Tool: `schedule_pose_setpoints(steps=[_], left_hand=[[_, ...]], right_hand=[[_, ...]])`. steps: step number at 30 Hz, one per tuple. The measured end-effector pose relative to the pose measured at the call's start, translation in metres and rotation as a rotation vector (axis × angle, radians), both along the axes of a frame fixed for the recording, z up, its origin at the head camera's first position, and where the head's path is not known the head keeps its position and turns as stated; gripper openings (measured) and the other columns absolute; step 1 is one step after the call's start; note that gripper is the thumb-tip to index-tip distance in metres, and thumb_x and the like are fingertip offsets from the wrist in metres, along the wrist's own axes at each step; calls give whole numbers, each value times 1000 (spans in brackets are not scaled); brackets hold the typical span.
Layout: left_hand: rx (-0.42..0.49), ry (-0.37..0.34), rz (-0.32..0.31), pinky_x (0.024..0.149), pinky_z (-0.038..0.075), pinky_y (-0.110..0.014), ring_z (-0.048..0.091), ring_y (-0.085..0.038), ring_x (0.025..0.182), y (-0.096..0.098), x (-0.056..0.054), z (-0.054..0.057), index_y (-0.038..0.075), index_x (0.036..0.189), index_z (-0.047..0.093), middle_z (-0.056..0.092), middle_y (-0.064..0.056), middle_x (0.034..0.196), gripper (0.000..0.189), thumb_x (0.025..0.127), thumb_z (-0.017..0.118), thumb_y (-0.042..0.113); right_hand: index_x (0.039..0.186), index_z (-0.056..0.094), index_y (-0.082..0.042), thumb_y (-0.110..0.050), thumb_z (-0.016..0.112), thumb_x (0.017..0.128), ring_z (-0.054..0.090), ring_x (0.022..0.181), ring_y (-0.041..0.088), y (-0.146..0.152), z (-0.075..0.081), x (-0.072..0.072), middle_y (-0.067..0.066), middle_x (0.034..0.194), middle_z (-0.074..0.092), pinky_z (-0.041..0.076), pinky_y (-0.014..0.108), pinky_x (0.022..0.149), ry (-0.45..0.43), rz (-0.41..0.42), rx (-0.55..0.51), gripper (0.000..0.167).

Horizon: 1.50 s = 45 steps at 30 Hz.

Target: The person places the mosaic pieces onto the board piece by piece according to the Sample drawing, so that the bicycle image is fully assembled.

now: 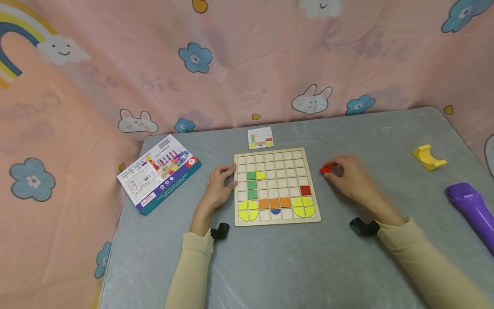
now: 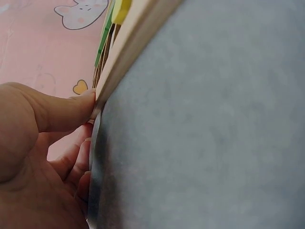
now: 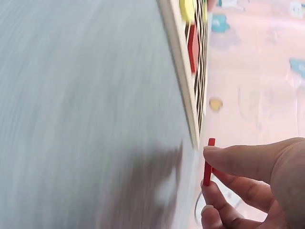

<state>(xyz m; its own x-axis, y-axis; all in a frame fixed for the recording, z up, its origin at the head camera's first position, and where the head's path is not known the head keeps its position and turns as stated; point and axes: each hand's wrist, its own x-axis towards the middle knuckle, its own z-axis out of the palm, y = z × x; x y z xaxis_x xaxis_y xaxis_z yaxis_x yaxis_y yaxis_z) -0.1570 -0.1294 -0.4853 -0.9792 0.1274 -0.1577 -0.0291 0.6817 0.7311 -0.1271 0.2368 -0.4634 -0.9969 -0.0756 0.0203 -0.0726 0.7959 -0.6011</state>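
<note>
A wooden grid board (image 1: 278,223) lies on the grey table. Its cells hold three green squares (image 1: 252,185), three orange squares (image 1: 274,203), yellow quarter-circles (image 1: 303,207), a blue half-circle (image 1: 275,211) and a dark red square (image 1: 305,190). My left hand (image 1: 218,186) rests against the board's left edge, thumb and fingertips touching it. Right of the board, my right hand (image 1: 349,174) pinches a small, flat red tile (image 1: 325,170) between thumb and fingers. The right wrist view shows this tile (image 3: 208,164) edge-on, apart from the board; its full outline is hidden.
A pattern card (image 1: 260,137) lies behind the board. To the left is a printed box (image 1: 158,174). On the right lie a yellow curved block (image 1: 428,158) and a purple object (image 1: 472,214). A pink patterned curtain (image 1: 251,56) hangs along the table's back.
</note>
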Motion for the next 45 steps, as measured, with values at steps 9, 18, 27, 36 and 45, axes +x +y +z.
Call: schedule_pose_setpoints(steps=[9,18,27,36,45], left_hand=[[3,-1,3,123,25,-55,35,-34,149,1,-1,1,11,159,48,46,-16,157,58,104,67,9],[3,5,-9,122,25,-55,36,-35,148,1,0,1,10,159,48,46,-16,156,59,103,67,9],[22,32,-30,120,26,-56,37,-37,146,-2,-1,0,8,159,48,47,-18,156,59,103,67,9],[25,29,-25,120,26,-56,38,-37,146,-2,-1,0,8,158,49,47,-17,156,59,103,67,8],[17,21,-21,121,25,-56,37,-36,147,-2,0,0,9,159,48,47,-17,156,58,103,67,9]], right_hand=[[119,74,-1,-6,76,96,50,117,41,-39,-2,1,25,125,64,44,61,105,-86,110,-17,24],[107,78,-5,-3,79,92,51,102,33,-52,2,5,15,106,68,41,43,85,-51,226,-45,15],[92,79,-13,-3,80,92,52,91,24,-60,-2,6,3,94,69,40,38,80,-32,293,-78,10],[94,79,-12,0,79,91,51,91,25,-63,-3,6,4,92,67,38,37,79,-70,275,-88,13],[99,79,-8,4,78,91,54,93,27,-65,-4,8,8,98,70,44,39,83,-61,227,-96,15]])
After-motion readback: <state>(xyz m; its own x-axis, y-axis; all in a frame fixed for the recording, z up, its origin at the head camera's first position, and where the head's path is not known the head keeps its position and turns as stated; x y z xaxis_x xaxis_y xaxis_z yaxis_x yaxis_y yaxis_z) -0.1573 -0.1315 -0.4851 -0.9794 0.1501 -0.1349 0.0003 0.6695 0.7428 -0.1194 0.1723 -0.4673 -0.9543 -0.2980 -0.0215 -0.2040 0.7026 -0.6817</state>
